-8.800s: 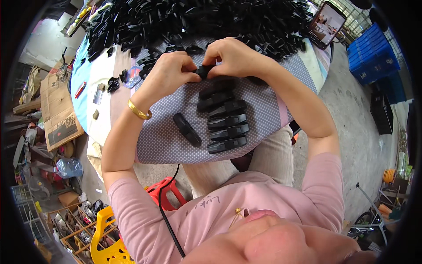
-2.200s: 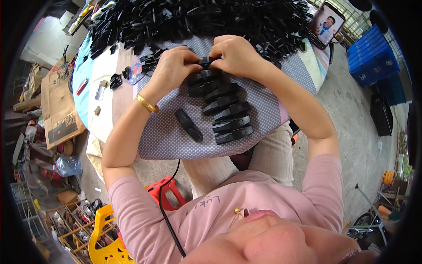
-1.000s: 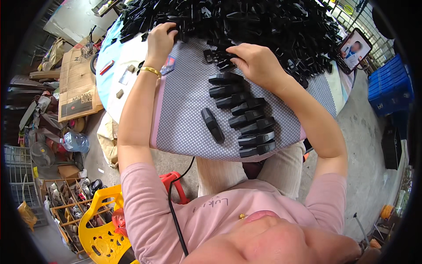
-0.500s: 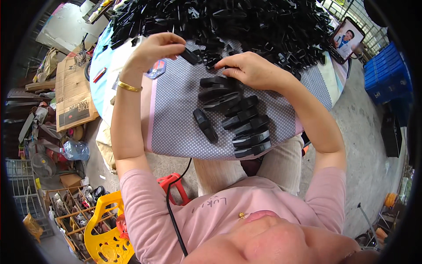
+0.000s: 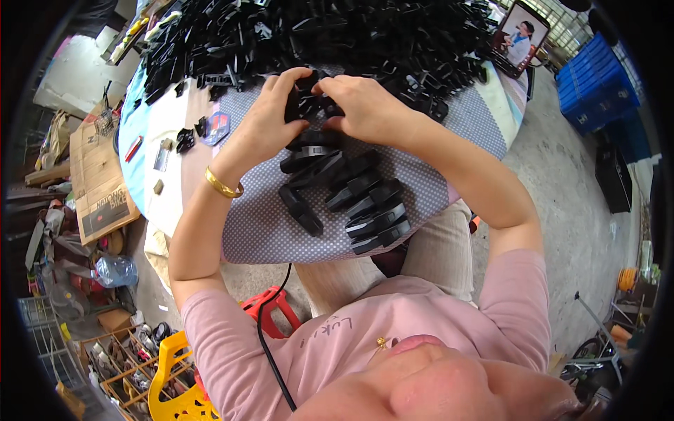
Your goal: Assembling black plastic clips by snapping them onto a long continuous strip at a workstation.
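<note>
Cardboard (image 5: 105, 186) shows left of the cloth-covered bench (image 5: 253, 242), on which a small red object (image 5: 133, 149) lies. The left hand (image 5: 270, 123) curls around black plastic parts (image 5: 312, 105); whether its grip is closed on one, I cannot tell. A lone black piece (image 5: 302, 212) lies nearer the body, beside a slanting row of similar pieces (image 5: 365, 196). The right hand (image 5: 361, 105) meets the parts opposite, its grip equally unclear. Farther right: a phone (image 5: 519, 42), then blue crates (image 5: 597, 84).
</note>
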`<state>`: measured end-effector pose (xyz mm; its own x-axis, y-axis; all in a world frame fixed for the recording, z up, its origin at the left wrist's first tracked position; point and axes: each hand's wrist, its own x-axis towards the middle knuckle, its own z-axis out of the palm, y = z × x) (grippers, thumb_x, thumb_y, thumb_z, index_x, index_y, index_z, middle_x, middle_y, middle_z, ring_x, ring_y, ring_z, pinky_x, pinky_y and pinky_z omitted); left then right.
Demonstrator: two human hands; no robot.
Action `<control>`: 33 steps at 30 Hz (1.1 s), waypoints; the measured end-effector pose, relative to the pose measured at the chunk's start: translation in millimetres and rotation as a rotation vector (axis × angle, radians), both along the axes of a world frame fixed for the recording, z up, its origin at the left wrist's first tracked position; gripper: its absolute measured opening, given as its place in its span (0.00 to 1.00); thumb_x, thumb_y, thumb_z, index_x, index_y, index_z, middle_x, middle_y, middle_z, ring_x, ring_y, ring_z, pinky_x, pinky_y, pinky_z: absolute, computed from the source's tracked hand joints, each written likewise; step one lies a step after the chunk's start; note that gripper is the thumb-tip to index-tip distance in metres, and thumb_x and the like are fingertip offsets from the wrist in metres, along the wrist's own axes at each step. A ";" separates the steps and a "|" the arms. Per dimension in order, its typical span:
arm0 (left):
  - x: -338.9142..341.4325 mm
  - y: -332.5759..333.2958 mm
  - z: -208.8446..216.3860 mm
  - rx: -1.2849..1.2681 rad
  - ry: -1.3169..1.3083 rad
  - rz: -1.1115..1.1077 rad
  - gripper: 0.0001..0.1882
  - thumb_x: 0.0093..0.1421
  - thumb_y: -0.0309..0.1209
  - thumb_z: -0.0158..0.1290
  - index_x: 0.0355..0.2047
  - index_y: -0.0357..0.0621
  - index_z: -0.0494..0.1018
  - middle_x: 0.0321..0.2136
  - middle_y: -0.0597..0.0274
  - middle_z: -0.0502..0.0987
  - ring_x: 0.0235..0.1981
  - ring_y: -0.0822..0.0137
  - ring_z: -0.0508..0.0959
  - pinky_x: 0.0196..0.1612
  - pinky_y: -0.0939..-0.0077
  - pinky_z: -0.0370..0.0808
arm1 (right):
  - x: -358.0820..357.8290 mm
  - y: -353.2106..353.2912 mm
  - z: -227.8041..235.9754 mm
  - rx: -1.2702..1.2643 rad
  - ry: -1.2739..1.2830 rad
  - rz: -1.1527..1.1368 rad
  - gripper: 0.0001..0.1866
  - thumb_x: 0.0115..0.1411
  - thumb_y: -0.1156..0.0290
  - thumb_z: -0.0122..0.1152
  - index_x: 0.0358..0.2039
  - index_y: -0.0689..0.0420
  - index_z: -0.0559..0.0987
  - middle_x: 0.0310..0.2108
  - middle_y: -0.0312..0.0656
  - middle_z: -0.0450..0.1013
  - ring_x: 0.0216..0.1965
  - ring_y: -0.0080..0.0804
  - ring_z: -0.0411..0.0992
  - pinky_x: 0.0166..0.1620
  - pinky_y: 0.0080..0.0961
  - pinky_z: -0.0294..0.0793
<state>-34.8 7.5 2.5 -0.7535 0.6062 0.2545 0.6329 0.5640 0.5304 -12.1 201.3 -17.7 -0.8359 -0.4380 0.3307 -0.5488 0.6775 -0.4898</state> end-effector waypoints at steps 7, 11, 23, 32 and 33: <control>19.4 7.1 23.3 -0.043 -0.001 0.105 0.40 0.44 0.19 0.60 0.57 0.44 0.55 0.40 0.48 0.70 0.40 0.50 0.74 0.45 0.65 0.72 | 4.0 -0.1 6.5 0.085 0.028 0.008 0.20 0.46 0.76 0.61 0.44 0.61 0.74 0.38 0.48 0.74 0.43 0.46 0.72 0.47 0.36 0.72; 11.7 3.2 16.5 -0.021 -0.116 0.035 0.34 0.46 0.20 0.59 0.54 0.40 0.60 0.31 0.49 0.77 0.35 0.52 0.77 0.41 0.68 0.73 | 0.1 2.9 5.2 0.143 0.044 -0.086 0.20 0.48 0.74 0.61 0.45 0.59 0.74 0.40 0.46 0.74 0.42 0.44 0.73 0.46 0.35 0.73; 3.1 5.8 1.5 -0.118 0.029 0.001 0.12 0.49 0.23 0.59 0.36 0.36 0.76 0.37 0.58 0.75 0.35 0.61 0.78 0.39 0.74 0.75 | -4.0 14.4 15.5 -0.218 0.161 0.007 0.18 0.50 0.73 0.64 0.43 0.63 0.76 0.38 0.47 0.76 0.36 0.35 0.76 0.42 0.25 0.76; -2.7 -3.7 13.0 -0.148 -0.173 0.021 0.13 0.49 0.25 0.61 0.36 0.36 0.77 0.31 0.54 0.77 0.32 0.64 0.79 0.38 0.75 0.76 | -5.3 23.3 17.2 -0.136 0.086 0.100 0.14 0.47 0.74 0.65 0.36 0.61 0.80 0.32 0.43 0.76 0.33 0.34 0.75 0.38 0.24 0.74; -1.6 -3.2 14.6 -0.155 -0.150 0.020 0.13 0.48 0.26 0.62 0.35 0.35 0.77 0.31 0.54 0.78 0.31 0.64 0.79 0.38 0.74 0.77 | -3.7 22.7 18.5 -0.095 0.054 0.099 0.13 0.46 0.73 0.66 0.34 0.60 0.81 0.30 0.43 0.76 0.32 0.35 0.75 0.37 0.24 0.74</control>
